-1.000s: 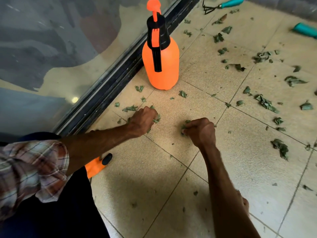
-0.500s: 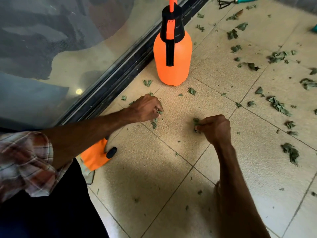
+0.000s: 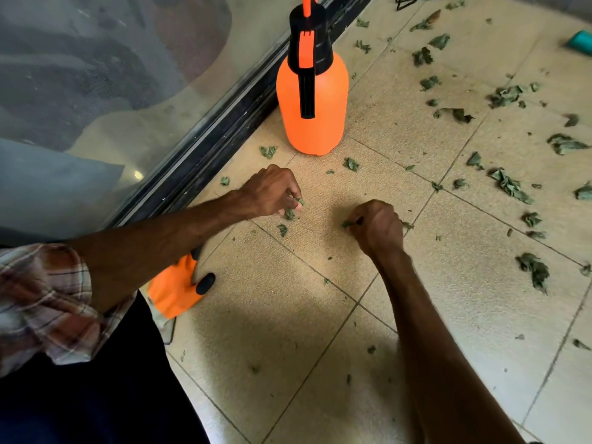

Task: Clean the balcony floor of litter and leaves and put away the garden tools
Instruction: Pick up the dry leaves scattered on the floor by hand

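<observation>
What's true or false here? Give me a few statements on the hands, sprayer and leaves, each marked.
1. The orange sprayer lies on its side. False: it stands upright by the door track.
2. The left hand pinches leaf bits. True.
3. The right hand is flat and open. False: its fingers curl round a leaf.
4. Loose leaves litter the tiles on the right. True.
5. A teal handle shows at the top right edge. True.
</observation>
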